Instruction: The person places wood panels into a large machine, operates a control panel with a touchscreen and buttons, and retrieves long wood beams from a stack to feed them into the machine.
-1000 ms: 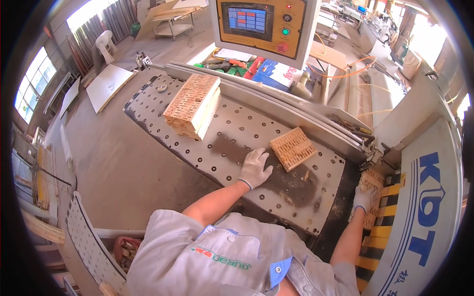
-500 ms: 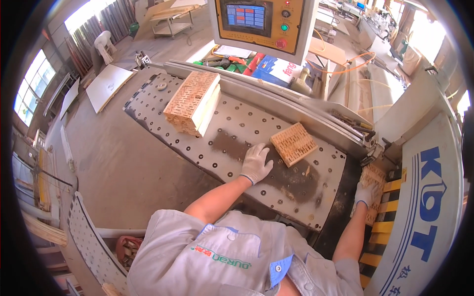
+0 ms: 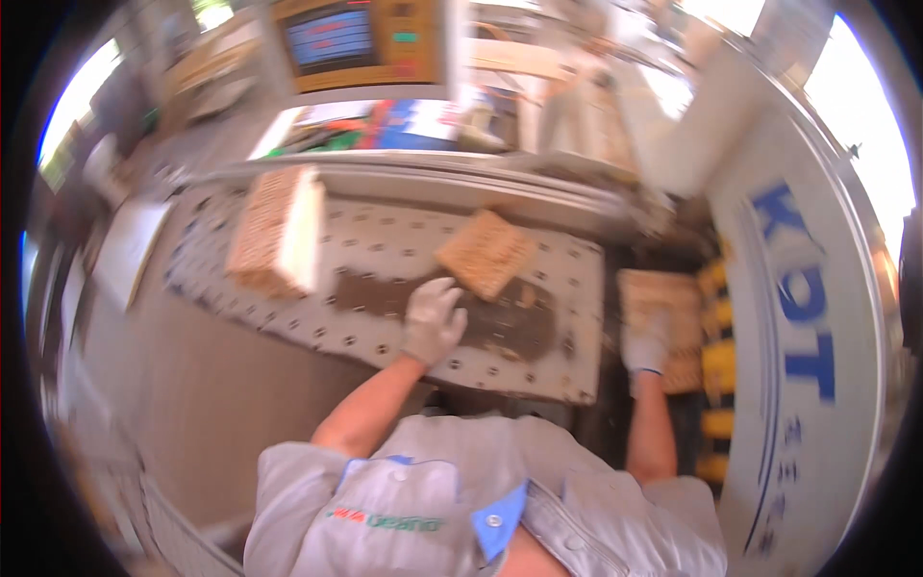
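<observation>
Coloured clutter (image 3: 385, 125) sits beyond the far rail (image 3: 442, 175), too blurred to sort. The 2 gloved hands are well apart: the left hand (image 3: 433, 322), fingers loosely bent, is over the dotted table (image 3: 575, 288), just beside 1 slotted panel (image 3: 487, 255), right of a stack (image 3: 274, 226); the right hand (image 3: 646, 341) lies on the rightmost panel (image 3: 681, 293), grip unclear.

From the wearer's head, the fisheye view looks down and forward: grey work shirt (image 3: 423, 490) close at six o'clock, perforated worktable (image 3: 385, 240) beyond, control panel (image 3: 413, 67) farther, toward eleven.
</observation>
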Tool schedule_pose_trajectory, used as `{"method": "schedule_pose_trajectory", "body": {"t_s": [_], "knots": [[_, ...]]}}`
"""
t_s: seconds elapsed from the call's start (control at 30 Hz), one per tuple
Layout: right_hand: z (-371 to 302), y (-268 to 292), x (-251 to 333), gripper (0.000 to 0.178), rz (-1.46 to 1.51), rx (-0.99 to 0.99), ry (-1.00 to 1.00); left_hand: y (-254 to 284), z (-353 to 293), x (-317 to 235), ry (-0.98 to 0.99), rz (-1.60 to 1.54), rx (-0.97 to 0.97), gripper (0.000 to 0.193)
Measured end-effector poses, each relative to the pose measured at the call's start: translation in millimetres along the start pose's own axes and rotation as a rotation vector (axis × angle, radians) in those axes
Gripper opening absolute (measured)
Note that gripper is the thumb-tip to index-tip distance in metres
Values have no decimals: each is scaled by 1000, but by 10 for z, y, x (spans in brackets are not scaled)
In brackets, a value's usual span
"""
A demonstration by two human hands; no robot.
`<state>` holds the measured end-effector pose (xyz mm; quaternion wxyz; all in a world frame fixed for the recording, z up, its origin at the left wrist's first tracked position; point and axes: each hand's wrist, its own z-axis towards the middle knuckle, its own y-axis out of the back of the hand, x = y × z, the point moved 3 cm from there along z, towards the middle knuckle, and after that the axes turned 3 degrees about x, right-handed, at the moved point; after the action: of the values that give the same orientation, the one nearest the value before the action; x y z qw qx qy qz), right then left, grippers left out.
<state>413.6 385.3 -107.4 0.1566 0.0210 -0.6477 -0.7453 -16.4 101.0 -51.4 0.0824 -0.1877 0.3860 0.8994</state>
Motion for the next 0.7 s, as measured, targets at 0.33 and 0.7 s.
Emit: {"method": "schedule_pose_trajectory", "body": {"t_s": [0.33, 0.7], "knots": [[-1894, 1119, 208, 86, 133, -207, -316, -631, -213, -949, 39, -164, 563, 89], [-1993, 1202, 792, 77, 1303, 74, -499, -294, -371, -720, 663, -825, 544, 53]]}}
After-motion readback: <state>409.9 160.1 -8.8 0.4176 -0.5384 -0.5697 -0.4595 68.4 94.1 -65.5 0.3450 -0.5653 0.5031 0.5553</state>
